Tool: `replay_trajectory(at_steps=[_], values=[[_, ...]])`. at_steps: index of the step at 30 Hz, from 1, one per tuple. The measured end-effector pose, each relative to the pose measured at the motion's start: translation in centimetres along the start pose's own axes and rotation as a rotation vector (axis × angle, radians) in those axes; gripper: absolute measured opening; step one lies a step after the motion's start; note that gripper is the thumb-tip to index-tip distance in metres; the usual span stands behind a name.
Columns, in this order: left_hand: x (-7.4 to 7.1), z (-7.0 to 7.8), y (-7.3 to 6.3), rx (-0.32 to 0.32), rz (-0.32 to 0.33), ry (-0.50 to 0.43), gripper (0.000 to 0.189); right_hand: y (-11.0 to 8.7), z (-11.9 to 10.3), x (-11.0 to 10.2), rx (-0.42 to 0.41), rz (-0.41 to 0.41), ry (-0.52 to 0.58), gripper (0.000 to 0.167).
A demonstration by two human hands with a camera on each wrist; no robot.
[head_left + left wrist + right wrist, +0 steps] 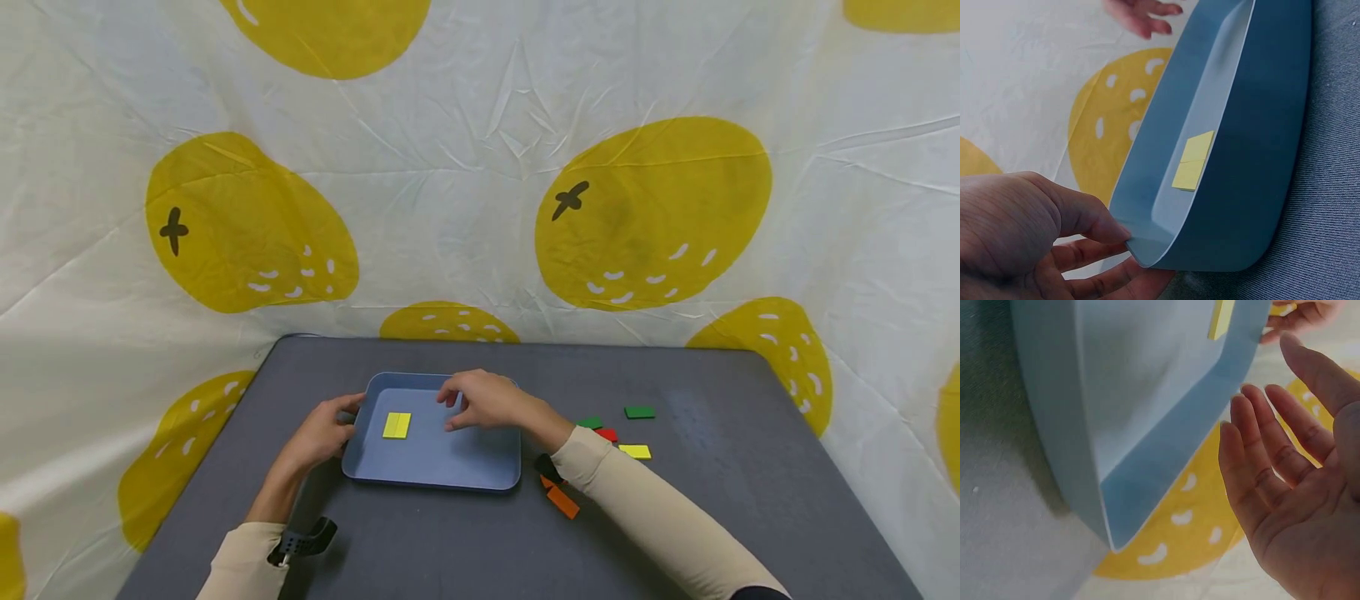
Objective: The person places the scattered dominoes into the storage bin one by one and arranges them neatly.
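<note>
A blue rectangular tray (457,465) lies on the table. Two flat yellow blocks (397,425) sit side by side inside it, left of its middle. At the tray's left end, my left hand (321,432) pinches the rim, the thumb at the wall's top edge and the fingers on the outer side, as the left wrist view shows. My right hand (483,400) hovers over the tray's right half with fingers loosely bent and apart. Nothing is in its palm in the right wrist view.
Right of the tray lie loose flat blocks: green (640,412), red (607,434), yellow (635,452) and orange (562,502). My right forearm partly covers this group. A white curtain with yellow fruit prints (652,212) hangs behind the grey table (420,550).
</note>
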State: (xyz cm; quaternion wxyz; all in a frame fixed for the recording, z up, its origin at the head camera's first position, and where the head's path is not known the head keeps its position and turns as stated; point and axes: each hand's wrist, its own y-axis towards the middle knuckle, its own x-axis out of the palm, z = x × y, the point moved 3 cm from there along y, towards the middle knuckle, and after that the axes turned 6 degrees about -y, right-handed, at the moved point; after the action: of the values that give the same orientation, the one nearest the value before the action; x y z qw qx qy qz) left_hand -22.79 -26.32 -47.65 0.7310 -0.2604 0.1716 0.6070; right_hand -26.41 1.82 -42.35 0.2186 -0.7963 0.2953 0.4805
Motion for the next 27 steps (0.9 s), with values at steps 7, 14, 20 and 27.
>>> replay_trajectory(at_steps=[7, 14, 20, 27], values=[[0.0, -0.1, 0.0, 0.005, 0.004, 0.007, 0.061, -2.3, 0.8, -1.3, -0.037, 0.004, 0.051, 0.035], [0.2, -0.2, -0.1, -0.003, 0.001, 0.004, 0.06, -5.4, 2.5, -2.4, -0.035, 0.012, 0.09, 0.033], [0.2, -0.2, -0.2, -0.012, 0.002, 0.002, 0.06, -7.4, 4.6, -2.9, -0.027, 0.034, 0.141, 0.03], [0.2, -0.3, 0.1, -0.026, 0.003, 0.004, 0.061, -9.9, 6.9, -3.2, 0.026, 0.051, 0.206, 0.027]])
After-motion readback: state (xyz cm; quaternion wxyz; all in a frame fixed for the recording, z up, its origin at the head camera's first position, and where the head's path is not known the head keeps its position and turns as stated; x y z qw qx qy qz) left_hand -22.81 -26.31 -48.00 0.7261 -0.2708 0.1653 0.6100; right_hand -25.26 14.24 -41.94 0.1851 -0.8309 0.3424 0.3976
